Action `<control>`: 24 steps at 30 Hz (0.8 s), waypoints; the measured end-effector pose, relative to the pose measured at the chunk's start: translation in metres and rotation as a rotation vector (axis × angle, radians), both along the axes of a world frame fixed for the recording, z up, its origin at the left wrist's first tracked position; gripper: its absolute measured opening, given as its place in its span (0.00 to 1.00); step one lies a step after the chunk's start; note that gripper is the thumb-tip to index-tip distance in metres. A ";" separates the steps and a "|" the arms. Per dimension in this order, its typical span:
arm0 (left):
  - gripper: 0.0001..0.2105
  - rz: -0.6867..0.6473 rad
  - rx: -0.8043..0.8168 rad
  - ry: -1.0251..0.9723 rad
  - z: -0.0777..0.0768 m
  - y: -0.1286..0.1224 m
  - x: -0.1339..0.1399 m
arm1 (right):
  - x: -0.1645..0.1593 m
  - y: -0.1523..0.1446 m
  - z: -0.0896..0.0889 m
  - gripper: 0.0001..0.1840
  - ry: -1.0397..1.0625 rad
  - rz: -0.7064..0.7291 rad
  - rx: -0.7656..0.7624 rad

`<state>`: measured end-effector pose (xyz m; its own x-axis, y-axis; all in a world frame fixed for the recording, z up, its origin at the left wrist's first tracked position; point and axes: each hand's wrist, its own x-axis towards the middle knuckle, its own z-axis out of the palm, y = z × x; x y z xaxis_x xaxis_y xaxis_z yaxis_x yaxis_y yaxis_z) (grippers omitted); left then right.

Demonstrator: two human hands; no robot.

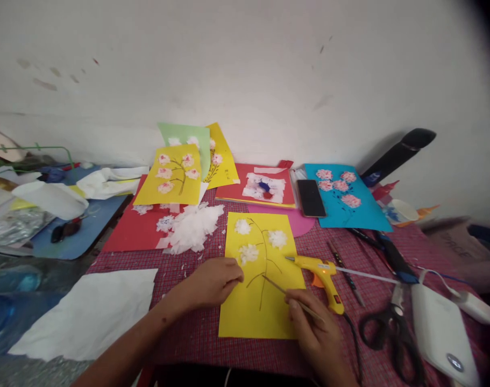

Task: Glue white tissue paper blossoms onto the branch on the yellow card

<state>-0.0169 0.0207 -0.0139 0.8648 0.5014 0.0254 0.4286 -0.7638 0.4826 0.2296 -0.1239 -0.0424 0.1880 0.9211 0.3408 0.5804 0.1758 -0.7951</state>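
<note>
Now, I see right hand closed round brush, tip at drawn stem on yellow sheet; sheet flat on surface, centre. Left hand half-curled at sheet's left edge; whether it grips anything, I can't tell. White cup at back right shows blue smears; contents I can't make out. Glue gun at right, nozzle over sheet, white stick in rear.
</note>
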 end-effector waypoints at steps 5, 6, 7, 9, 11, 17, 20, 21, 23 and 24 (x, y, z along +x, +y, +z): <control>0.14 0.218 0.095 -0.051 -0.001 0.017 0.008 | 0.000 0.002 0.002 0.09 0.021 0.012 -0.016; 0.16 0.240 0.125 -0.041 0.000 0.022 0.012 | 0.000 0.002 0.002 0.09 0.025 0.013 -0.019; 0.17 0.247 0.152 -0.022 0.001 0.026 0.016 | 0.000 0.002 0.002 0.09 0.029 0.015 -0.023; 0.17 0.242 0.195 0.022 0.004 0.031 0.024 | 0.000 0.003 0.003 0.09 0.039 0.016 -0.025; 0.17 0.233 0.219 0.051 0.005 0.033 0.031 | 0.000 0.003 0.003 0.09 0.046 0.018 -0.028; 0.19 0.181 0.200 0.046 0.003 0.035 0.038 | 0.002 0.002 0.001 0.10 0.054 0.022 -0.023; 0.22 0.168 0.175 0.050 0.002 0.035 0.037 | 0.002 0.002 0.002 0.11 0.054 0.026 -0.010; 0.22 0.164 0.167 0.052 0.002 0.035 0.037 | 0.002 0.002 0.002 0.11 0.054 0.028 -0.009; 0.23 0.174 0.165 0.050 0.002 0.035 0.035 | 0.003 0.002 0.003 0.11 0.054 0.029 -0.008; 0.22 0.187 0.172 0.049 0.003 0.034 0.034 | 0.002 0.003 0.003 0.11 0.054 0.028 -0.006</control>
